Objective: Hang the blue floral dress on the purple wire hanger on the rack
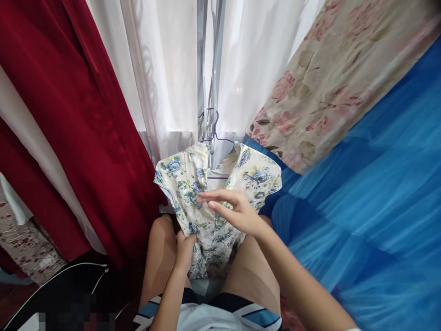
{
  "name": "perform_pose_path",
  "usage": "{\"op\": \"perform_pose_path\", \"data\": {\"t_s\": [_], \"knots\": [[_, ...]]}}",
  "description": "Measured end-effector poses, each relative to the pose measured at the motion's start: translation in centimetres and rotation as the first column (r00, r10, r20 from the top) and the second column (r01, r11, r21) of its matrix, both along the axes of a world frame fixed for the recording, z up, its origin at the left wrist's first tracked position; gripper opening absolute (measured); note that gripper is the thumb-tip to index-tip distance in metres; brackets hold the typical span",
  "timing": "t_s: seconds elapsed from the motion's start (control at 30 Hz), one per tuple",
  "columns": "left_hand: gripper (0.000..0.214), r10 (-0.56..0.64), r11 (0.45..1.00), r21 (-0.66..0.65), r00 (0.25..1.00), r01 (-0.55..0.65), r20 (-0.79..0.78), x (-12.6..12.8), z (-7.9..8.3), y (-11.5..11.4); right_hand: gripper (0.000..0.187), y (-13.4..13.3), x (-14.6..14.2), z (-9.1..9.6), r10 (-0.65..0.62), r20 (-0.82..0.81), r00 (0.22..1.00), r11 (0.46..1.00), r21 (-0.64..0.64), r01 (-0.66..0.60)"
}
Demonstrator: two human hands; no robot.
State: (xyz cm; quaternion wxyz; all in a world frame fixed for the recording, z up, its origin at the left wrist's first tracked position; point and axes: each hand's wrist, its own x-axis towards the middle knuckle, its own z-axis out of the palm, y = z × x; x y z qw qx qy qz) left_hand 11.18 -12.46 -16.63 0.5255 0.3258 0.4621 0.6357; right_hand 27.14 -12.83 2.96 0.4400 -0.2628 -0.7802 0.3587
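A white dress (220, 220) with blue flowers and green leaves hangs in front of me on a purple wire hanger (225, 139), its lower part between my knees. My left hand (186, 248) grips the cloth at the dress's side, near the waist, with the fingers partly hidden in the folds. Over the middle of the dress my right hand (234, 207) is held with its fingers stretched out to the left. Nothing is in that hand. Whether its fingertips touch the cloth, I cannot tell.
Red curtains (86, 138) hang at the left and white sheer curtains (168, 59) behind the hanger. Beige flowered fabric (310, 92) and blue tulle (361, 207) fill the right. Grey straps (215, 55) hang down at the centre. A black item with white edging (58, 289) lies lower left.
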Motion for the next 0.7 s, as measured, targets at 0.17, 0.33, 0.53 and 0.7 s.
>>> {"op": "perform_pose_path", "data": {"t_s": [0.17,0.33,0.53,0.7], "knots": [[0.037,-0.045,0.999,-0.023,0.99,0.042,-0.131,-0.5,0.2,-1.0,0.028,-1.6,0.4,-9.7,-0.452,-0.26,0.853,0.877,-0.302,0.373],[0.048,-0.24,0.949,0.117,0.913,0.291,-0.329,-0.9,1.7,-2.5,0.032,-1.9,0.5,-13.5,-0.41,-0.222,0.885,0.847,-0.451,0.28],[0.04,-0.132,0.975,0.11,0.907,0.191,-0.401,-1.1,1.9,-2.9,0.032,-2.6,0.8,-11.6,-0.389,-0.178,0.904,0.862,-0.416,0.289],[0.041,0.484,0.863,0.366,0.778,-0.348,-0.401,-1.0,2.0,-2.4,0.035,-3.4,1.0,-11.8,-0.439,-0.17,0.882,0.823,-0.47,0.319]]}}
